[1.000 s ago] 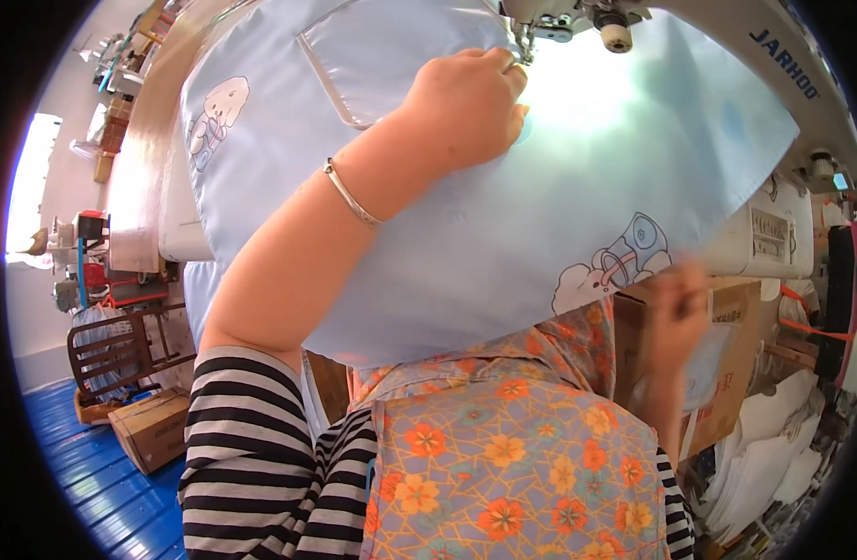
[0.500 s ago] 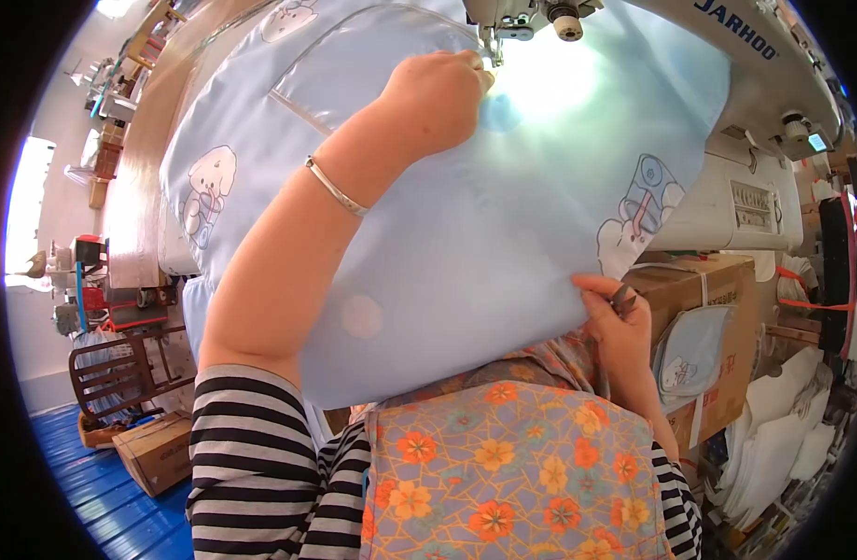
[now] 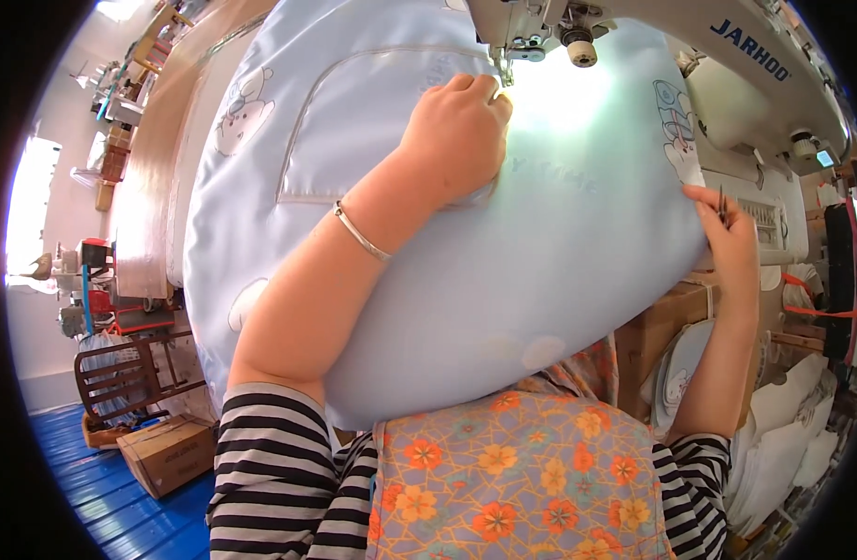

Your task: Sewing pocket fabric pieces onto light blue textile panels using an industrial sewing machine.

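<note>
A wide light blue printed fabric (image 3: 540, 271) with white cartoon animals spreads under the sewing machine (image 3: 671, 28) and hangs down to my lap. Stitched onto it is a curved panel (image 3: 354, 121) with a shiny trim. My left hand (image 3: 461, 131) is closed, fingertips pinched at the fabric right beside the presser foot (image 3: 506, 73); what lies beneath the fingers is hidden. At the fabric's right edge, my right hand (image 3: 731, 229) pinches the cloth between thumb and finger. A small dark pointed metal tool (image 3: 723, 203) also sticks out of that hand.
Bright lamp light falls beside the needle. A cardboard box (image 3: 675, 322) with blue printed pieces (image 3: 682, 369) at its side stands below on the right, near stacked white sheets (image 3: 783, 434). On the left are a brown slatted chair (image 3: 120, 373) and another carton (image 3: 167, 453).
The fabric has turned under the machine, its right edge swinging up and more of the trimmed panel showing. My right hand has moved up and right; my left has shifted slightly right and down.
</note>
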A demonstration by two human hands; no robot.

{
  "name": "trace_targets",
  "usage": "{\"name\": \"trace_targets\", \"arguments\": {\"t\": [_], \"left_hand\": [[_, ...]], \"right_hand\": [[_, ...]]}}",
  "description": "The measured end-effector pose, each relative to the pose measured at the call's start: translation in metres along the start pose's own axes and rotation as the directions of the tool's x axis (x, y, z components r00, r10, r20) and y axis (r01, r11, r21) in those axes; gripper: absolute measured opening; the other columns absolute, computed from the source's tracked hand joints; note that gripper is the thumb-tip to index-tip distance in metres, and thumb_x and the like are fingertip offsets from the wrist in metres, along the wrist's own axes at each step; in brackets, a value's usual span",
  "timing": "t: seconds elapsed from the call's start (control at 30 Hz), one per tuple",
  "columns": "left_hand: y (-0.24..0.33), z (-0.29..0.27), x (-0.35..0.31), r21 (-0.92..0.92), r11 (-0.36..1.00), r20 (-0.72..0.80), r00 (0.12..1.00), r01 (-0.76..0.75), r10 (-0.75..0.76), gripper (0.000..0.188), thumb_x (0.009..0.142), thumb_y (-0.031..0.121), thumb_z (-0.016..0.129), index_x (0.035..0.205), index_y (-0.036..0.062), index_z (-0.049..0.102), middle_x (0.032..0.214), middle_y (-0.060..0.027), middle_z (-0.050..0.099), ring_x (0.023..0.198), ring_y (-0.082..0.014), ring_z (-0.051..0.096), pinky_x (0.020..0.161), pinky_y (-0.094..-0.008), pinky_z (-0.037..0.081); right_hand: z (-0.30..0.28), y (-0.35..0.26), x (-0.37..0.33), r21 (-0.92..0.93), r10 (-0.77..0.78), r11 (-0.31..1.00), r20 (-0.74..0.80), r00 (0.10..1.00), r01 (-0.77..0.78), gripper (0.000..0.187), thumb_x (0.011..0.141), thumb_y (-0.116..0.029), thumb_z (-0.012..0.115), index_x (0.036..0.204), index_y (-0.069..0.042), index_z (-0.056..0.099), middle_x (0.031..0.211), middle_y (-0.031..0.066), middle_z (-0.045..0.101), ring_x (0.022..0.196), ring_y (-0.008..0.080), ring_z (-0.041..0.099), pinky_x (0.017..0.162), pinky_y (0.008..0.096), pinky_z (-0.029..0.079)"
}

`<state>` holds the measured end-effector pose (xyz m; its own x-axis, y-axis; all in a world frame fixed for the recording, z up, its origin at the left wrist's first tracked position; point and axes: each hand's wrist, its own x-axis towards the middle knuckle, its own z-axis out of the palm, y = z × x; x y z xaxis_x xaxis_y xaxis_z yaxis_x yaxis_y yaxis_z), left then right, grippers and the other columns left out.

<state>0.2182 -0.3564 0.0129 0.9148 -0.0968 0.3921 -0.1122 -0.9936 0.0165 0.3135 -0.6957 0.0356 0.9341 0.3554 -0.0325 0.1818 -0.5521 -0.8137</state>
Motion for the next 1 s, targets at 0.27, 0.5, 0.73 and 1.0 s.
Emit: {"name": "trace_targets", "arguments": {"t": [0.27,0.5,0.73,1.0], "left_hand": [[0.009,0.009,-0.005,0.017,1.0,-0.194,0.981,0.002,0.001,0.023,0.076,0.012,0.063,0.095,0.0005,0.065,0.101,-0.0099,0.064,0.097,-0.0242,0.059,0.083,-0.0374,0.048],[-0.005,-0.043,-0.046,-0.263,0.964,-0.006,0.999,-0.044,0.044,0.023,0.081,0.012,0.062,0.102,0.0029,0.065,0.113,-0.01,0.064,0.104,-0.029,0.059,0.091,-0.0406,0.047],[-0.073,-0.094,-0.146,-0.021,0.985,-0.039,0.985,0.17,-0.171,0.021,0.078,0.003,0.063,0.099,0.0043,0.067,0.106,-0.0065,0.066,0.099,-0.0263,0.063,0.085,-0.0366,0.052],[-0.054,-0.09,-0.166,0.102,0.974,-0.071,0.978,0.202,-0.195,0.027,0.072,-0.007,0.061,0.095,0.0041,0.069,0.101,-0.0045,0.068,0.093,-0.0226,0.066,0.077,-0.0329,0.056]], "right_hand": [[0.014,-0.037,0.038,-0.676,-0.329,0.698,-0.011,0.944,0.235,0.024,0.084,-0.003,0.06,0.108,0.0,0.065,0.099,0.0059,0.066,0.083,0.0142,0.062,0.074,0.0259,0.049],[0.129,-0.099,0.008,-0.262,-0.796,0.438,0.331,0.507,0.86,0.035,0.068,0.003,0.068,0.101,-0.005,0.065,0.103,0.0053,0.063,0.072,0.0238,0.064,0.068,0.0316,0.054],[0.145,-0.087,0.008,-0.271,-0.832,0.344,0.355,0.425,0.899,0.034,0.06,0.003,0.069,0.092,-0.007,0.064,0.094,0.0023,0.063,0.067,0.0212,0.063,0.06,0.0327,0.052],[0.135,-0.076,0.005,-0.262,-0.808,0.408,0.343,0.48,0.874,0.033,0.061,0.005,0.068,0.092,-0.007,0.064,0.097,0.001,0.065,0.071,0.02,0.065,0.062,0.0299,0.053]]}}
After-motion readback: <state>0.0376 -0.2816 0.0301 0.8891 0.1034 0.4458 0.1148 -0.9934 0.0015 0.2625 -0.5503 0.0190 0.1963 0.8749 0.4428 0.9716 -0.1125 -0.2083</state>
